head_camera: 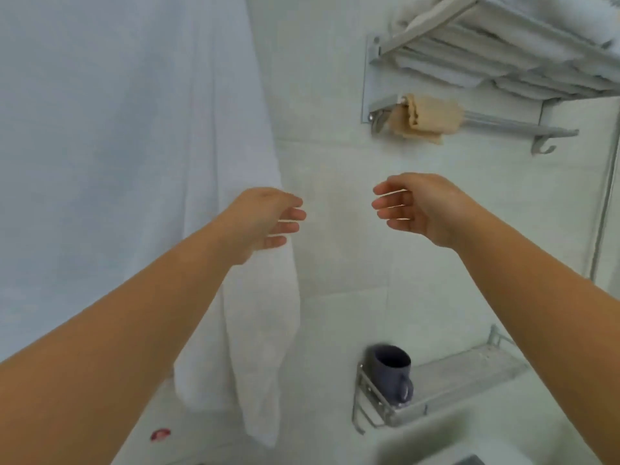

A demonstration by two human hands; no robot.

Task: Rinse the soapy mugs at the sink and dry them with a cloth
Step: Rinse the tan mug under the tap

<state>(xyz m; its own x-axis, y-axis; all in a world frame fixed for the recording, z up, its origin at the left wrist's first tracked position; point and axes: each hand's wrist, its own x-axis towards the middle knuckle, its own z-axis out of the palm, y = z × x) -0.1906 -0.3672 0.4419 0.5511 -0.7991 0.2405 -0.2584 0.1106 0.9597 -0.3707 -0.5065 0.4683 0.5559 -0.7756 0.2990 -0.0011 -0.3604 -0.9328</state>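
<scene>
Reaching upward with both arms: left hand point(265, 223) and right hand point(416, 209) are raised side by side, fingers relaxed and loosely spread, holding nothing. Tan cloth point(422, 117) hangs bunched on the lower rail of the wall rack point(523, 129), above and slightly right of the right hand, which is the nearer; its long axis runs along the rail. Dark mug point(392, 370) stands upright on the lower metal shelf point(469, 374), well below both hands. White towel point(255, 330) hangs just beside the left hand.
</scene>
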